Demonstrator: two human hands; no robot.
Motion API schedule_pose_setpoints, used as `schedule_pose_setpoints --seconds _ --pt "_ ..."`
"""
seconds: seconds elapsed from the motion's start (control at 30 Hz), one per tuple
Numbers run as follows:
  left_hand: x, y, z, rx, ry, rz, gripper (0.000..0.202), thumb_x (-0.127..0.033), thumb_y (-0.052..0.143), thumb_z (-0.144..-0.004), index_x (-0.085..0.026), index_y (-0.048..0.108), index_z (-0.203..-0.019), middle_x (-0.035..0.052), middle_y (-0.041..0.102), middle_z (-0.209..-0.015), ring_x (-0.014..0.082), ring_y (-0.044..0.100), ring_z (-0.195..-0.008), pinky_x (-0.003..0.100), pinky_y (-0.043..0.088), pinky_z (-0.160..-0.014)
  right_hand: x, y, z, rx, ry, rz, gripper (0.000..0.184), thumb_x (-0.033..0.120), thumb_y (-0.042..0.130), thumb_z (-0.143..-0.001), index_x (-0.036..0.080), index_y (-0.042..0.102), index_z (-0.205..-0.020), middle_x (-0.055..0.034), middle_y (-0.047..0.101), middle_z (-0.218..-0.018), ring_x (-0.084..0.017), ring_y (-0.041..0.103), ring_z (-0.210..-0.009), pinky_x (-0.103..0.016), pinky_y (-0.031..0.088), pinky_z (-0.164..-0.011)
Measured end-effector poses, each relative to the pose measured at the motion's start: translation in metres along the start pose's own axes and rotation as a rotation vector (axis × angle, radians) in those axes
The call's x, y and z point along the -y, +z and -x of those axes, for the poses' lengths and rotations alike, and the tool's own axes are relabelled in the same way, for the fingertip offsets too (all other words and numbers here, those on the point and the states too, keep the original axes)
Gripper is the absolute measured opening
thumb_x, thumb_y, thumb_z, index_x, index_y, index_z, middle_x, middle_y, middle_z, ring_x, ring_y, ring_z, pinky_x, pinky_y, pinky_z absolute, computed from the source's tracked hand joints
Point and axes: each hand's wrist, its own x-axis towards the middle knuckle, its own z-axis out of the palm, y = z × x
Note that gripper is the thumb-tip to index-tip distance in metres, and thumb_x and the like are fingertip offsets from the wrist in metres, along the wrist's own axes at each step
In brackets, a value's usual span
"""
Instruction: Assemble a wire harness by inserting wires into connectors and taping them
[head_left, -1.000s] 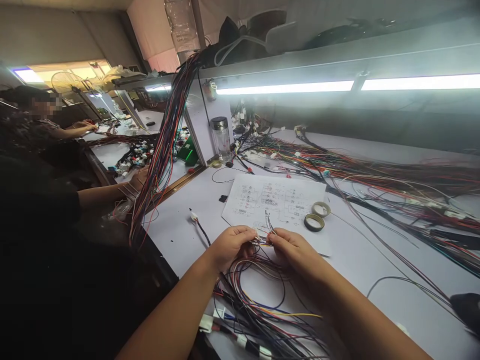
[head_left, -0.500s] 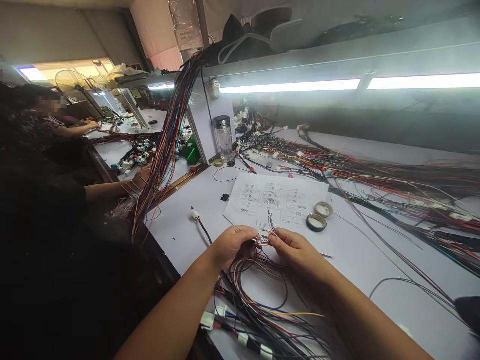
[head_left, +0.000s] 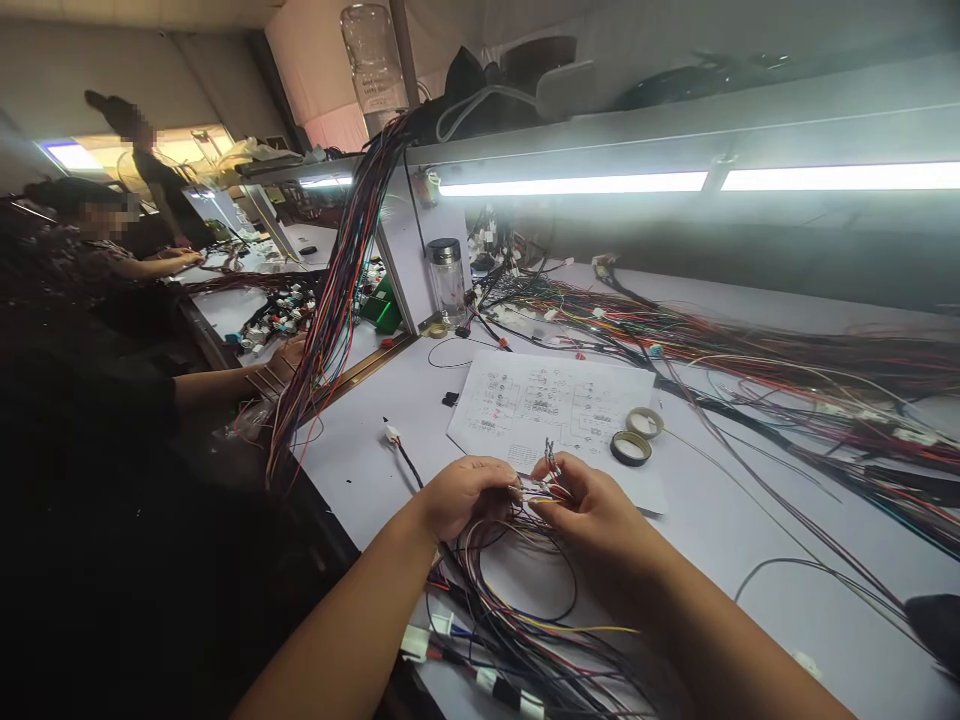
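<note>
Thin wires with crimped metal ends run between my two hands, above the near edge of a printed wiring diagram. My left hand is closed, thumb against the fingers, pinching some of the wire ends. In my right hand a few wires lie between thumb and forefinger, their tips pointing up. Below both hands hangs a coiled bundle of wires in black, red, white, blue and yellow. White connectors lie by that bundle at the bench's near edge.
Two tape rolls rest on the diagram's right side. A white connector on a black cable lies left. Behind stand a glass bottle and a long wire heap. Hanging wires border the left; co-workers are beyond.
My right thumb and fingers have spread a little, and the wire tips in them have shifted slightly right. My left hand stays nearly still. Another person now stands at the far left.
</note>
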Motion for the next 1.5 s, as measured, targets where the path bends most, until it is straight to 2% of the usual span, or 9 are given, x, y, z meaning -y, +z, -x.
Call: schedule_pose_setpoints --seconds 0.13,0.37,0.47,0.57,0.77,0.93,1.07,1.27,1.5 --pt "0.001 0.002 -0.001 -0.06 0.004 -0.016 0.017 -0.027 0.066 -0.068 -0.01 0.062 -0.066 0.0024 0.057 -0.064 0.0078 0.047 -0.05 0.022 0.032 -0.048 -0.003 0.005 -0.001 -0.116 -0.111 0.184 0.014 0.033 0.054 -0.085 0.021 0.061 -0.091 0.0002 0.062 -0.073 -0.014 0.053 -0.066 -0.025 0.04 -0.062" --pt "0.0 0.004 -0.001 -0.139 0.039 0.043 0.021 -0.029 0.063 -0.074 -0.009 0.069 -0.078 0.0058 0.062 -0.072 0.0095 0.053 -0.057 0.021 0.036 -0.051 -0.003 -0.002 -0.008 -0.334 -0.34 0.429 0.017 0.031 0.05 -0.09 0.02 0.057 -0.078 -0.0024 0.054 -0.076 -0.015 0.05 -0.071 -0.026 0.039 -0.065" --pt "0.001 0.003 0.001 -0.128 0.044 0.089 0.027 -0.018 0.065 -0.071 -0.01 0.07 -0.097 0.0096 0.064 -0.093 0.0122 0.058 -0.073 0.022 0.04 -0.06 0.0 -0.005 -0.008 -0.409 -0.267 0.48 0.024 0.034 0.047 -0.09 0.021 0.049 -0.071 -0.0005 0.049 -0.07 -0.015 0.047 -0.066 -0.026 0.037 -0.061" --pt "0.006 0.003 0.001 -0.132 0.052 0.116 0.035 -0.015 0.068 -0.071 -0.014 0.068 -0.106 0.0096 0.063 -0.106 0.0074 0.054 -0.067 0.023 0.042 -0.063 0.005 -0.003 -0.006 -0.423 -0.181 0.506 0.029 0.04 0.045 -0.09 0.022 0.044 -0.067 0.0008 0.048 -0.064 -0.015 0.046 -0.061 -0.026 0.036 -0.058" --pt "0.01 0.0 -0.001 -0.16 0.125 0.189 0.048 -0.013 0.076 -0.068 -0.019 0.063 -0.114 0.0054 0.064 -0.1 0.0087 0.058 -0.076 0.023 0.045 -0.074 0.012 0.008 -0.002 -0.242 0.007 0.46 0.029 0.046 0.043 -0.088 0.021 0.055 -0.079 -0.0016 0.062 -0.069 -0.017 0.056 -0.063 -0.027 0.04 -0.059" --pt "0.005 -0.004 0.0 -0.099 0.046 0.267 0.047 -0.01 0.075 -0.068 -0.016 0.062 -0.113 0.0063 0.065 -0.097 0.0124 0.063 -0.081 0.027 0.045 -0.081 0.009 0.009 -0.006 -0.173 0.218 0.281 0.027 0.045 0.042 -0.087 0.022 0.056 -0.085 -0.0017 0.069 -0.07 -0.018 0.065 -0.064 -0.027 0.045 -0.06" --pt "0.004 -0.006 0.0 -0.057 0.002 0.294 0.048 -0.009 0.075 -0.069 -0.014 0.06 -0.114 0.0056 0.065 -0.091 0.0117 0.064 -0.078 0.026 0.046 -0.08 0.003 0.009 -0.008 -0.154 0.256 0.178 0.023 0.042 0.044 -0.085 0.021 0.054 -0.082 -0.0013 0.068 -0.069 -0.018 0.067 -0.066 -0.026 0.046 -0.057" --pt "0.0 -0.003 0.001 -0.035 -0.02 0.31 0.044 -0.008 0.074 -0.069 -0.014 0.06 -0.111 0.0048 0.065 -0.091 0.01 0.064 -0.074 0.023 0.047 -0.074 0.001 0.008 -0.008 -0.175 0.21 0.282 0.021 0.037 0.046 -0.083 0.021 0.051 -0.07 0.0016 0.062 -0.059 -0.015 0.058 -0.054 -0.023 0.039 -0.05" --pt "0.006 -0.008 -0.002 -0.018 0.024 0.277 0.043 -0.01 0.075 -0.069 -0.013 0.06 -0.11 0.008 0.065 -0.099 0.013 0.065 -0.084 0.024 0.047 -0.082 -0.001 0.014 -0.006 -0.202 0.229 0.2 0.025 0.041 0.045 -0.083 0.021 0.051 -0.07 0.0009 0.06 -0.054 -0.014 0.054 -0.047 -0.023 0.033 -0.045"
